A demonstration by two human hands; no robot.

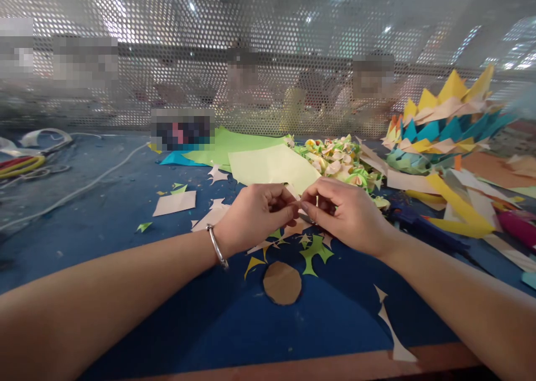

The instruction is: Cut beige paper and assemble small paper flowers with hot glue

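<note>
Both hands meet over the middle of the blue table [125, 225]. The left hand [255, 213] is curled narrow, thumb and forefinger pinched on a small pale paper piece [296, 198]; a silver bangle [218, 247] sits on its wrist. The right hand [347, 211] pinches the same piece from the other side, fingertips touching those of the left. The piece is mostly hidden between the fingers, so its shape cannot be told.

Just below the hands lie green scraps [314, 252], a yellow scrap [253, 264] and a brown paper disc [282, 282], the disc toward the near edge. A thin white sliver [391, 328] lies near the near edge to the right, close to the wooden rim [293, 367].

Just behind the hands rests a pale yellow sheet [272, 166], lying over a green sheet [234, 144]. To the right of these sits a heap of small folded paper pieces [339, 160]. At the far right corner stands a stack of spiked paper [448, 116] in yellow, teal and cream, with loose yellow strips [460, 208] in front of it.

A white scrap [175, 202] lies left of the hands. At the far left edge are scissors [20, 166] and a white cord [84, 186]. A perforated metal screen [268, 46] runs along the far edge; people behind it are blurred.
</note>
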